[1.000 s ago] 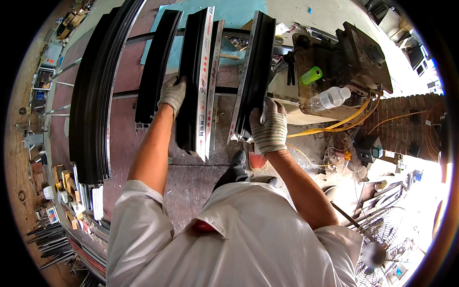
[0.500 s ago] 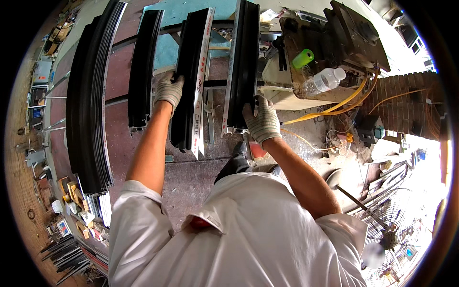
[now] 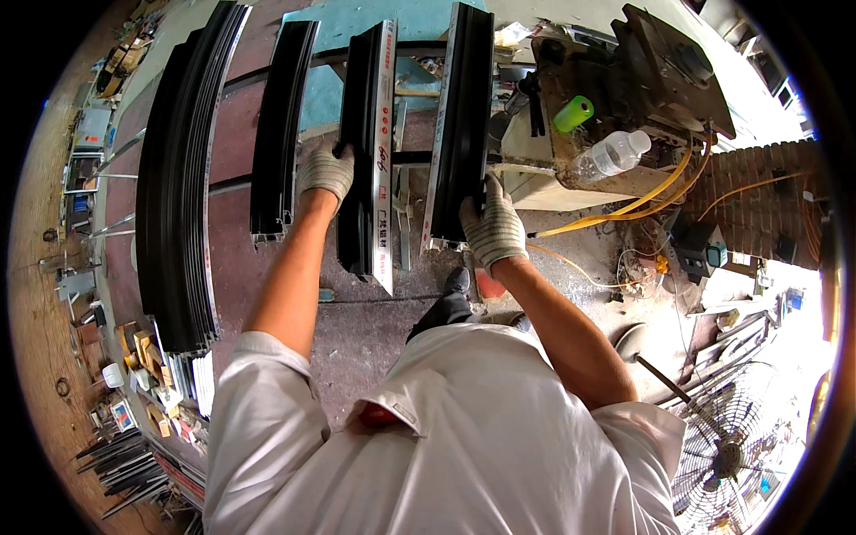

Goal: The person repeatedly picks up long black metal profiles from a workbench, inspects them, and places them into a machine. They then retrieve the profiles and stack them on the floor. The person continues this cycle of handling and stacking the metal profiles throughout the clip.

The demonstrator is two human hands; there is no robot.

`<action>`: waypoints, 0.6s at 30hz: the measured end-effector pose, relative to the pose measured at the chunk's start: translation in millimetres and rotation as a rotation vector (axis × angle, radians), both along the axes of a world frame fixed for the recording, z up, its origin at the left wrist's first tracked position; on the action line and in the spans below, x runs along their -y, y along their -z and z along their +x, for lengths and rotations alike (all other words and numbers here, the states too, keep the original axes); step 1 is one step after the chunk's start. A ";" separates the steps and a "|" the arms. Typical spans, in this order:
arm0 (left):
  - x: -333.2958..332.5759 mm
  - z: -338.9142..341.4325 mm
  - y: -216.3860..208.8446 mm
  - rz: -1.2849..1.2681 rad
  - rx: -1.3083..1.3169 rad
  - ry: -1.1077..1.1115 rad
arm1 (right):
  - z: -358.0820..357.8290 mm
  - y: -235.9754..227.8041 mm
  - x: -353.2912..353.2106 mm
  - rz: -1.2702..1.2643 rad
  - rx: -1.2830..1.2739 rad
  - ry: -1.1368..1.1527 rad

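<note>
Crossbars: by these dark bars (image 3: 412,158), a bundle of black lengths (image 3: 178,178) is carried at left, and three single black profiles (image 3: 364,143) are laid across to its right.
Bench (image 3: 535,191): at right, a green cylinder (image 3: 573,114) and a clear bottle (image 3: 611,158) are borne.

The gloved left hand (image 3: 327,171) grips the left side of a black profile with a printed white strip (image 3: 361,116), while the gloved right hand (image 3: 497,227) holds a grooved black profile (image 3: 466,116) by its right side, toward the near end. Both profiles lie across the rack bars (image 3: 415,159), jutting past the near one, with a shorter black bundle (image 3: 278,134) and a long black stack (image 3: 183,178) farther left. A clear bottle (image 3: 611,156) sits by the machine table's (image 3: 542,190) near edge, a green cylinder (image 3: 573,113) just beyond.
</note>
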State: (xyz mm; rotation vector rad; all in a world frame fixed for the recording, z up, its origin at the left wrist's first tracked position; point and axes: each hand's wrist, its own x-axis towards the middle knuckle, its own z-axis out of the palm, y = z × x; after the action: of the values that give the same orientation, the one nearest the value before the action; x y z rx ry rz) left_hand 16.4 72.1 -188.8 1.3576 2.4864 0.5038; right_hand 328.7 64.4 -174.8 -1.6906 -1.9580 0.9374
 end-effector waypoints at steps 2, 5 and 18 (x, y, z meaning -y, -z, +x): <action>2.0 -12.2 4.2 -0.144 0.014 -0.013 | -2.4 -7.9 1.2 0.007 0.007 -0.019; 6.9 1.9 3.6 -0.139 0.002 -0.052 | -2.3 -2.8 -1.3 0.068 0.023 -0.013; 10.4 24.3 -32.3 0.091 0.007 -0.046 | 5.5 -6.1 -8.2 0.119 -0.097 0.087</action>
State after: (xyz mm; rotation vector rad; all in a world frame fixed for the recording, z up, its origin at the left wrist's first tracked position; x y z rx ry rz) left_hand 40.7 61.7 -156.5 1.3320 2.5220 0.6381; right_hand 334.2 72.6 -168.7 -1.6186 -1.8250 0.8386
